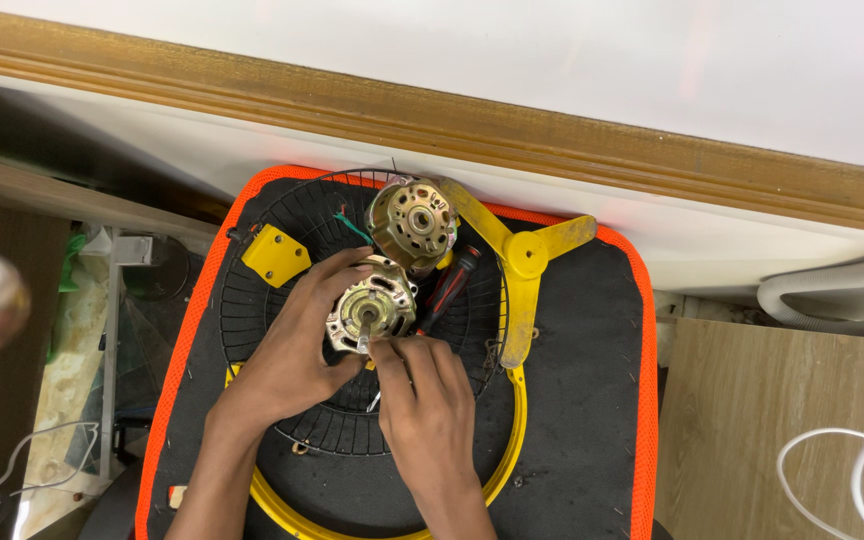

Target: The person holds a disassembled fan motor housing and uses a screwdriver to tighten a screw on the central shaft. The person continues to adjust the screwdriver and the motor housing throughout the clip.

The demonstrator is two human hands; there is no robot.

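Two round brass-coloured metal motor halves lie on the black wire fan guard (302,420) in front of you. Your left hand (297,345) wraps around the nearer motor half (372,308), fingers curled over its rim at nine o'clock, holding it tilted with its short steel shaft (363,338) pointing toward you. Your right hand (422,400) comes up from six o'clock, thumb and forefinger pinched closed on the tip of that shaft. The second motor half (412,222) sits just beyond, at twelve o'clock from the first and close beside it, its open face up, with a green wire (352,228) trailing off at nine o'clock. A screwdriver with a black and red handle (452,285) lies at two o'clock from the held half, partly under it. A yellow three-armed plastic bracket (524,255) rests at three o'clock, and a small yellow plastic block (275,255) at ten o'clock. Everything rests on a black fabric pad with an orange edge (592,420), and a yellow plastic ring (512,440) curves around the guard at five o'clock.
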